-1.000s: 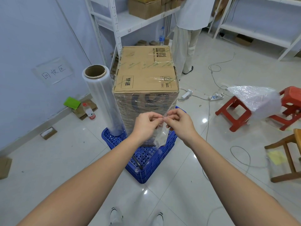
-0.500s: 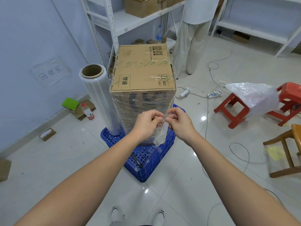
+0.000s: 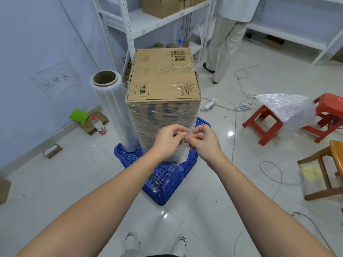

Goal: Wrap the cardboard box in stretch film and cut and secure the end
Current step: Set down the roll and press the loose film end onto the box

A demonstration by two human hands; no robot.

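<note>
Two hands pinch a loose tail of stretch film at the corner of a wrapped cardboard box.

The tall cardboard box (image 3: 163, 93), its sides sheathed in film, stands upright on a blue plastic crate (image 3: 167, 182) on the tiled floor. The left hand (image 3: 168, 139) and right hand (image 3: 203, 140) meet fingertip to fingertip at the box's near right edge, each pinching the strip of stretch film (image 3: 184, 154) that hangs there. A roll of stretch film (image 3: 116, 110) stands upright on the crate just left of the box. Red plastic stools (image 3: 267, 125) stand well apart to the right, and another person (image 3: 226, 39) stands by white shelving behind.
</note>
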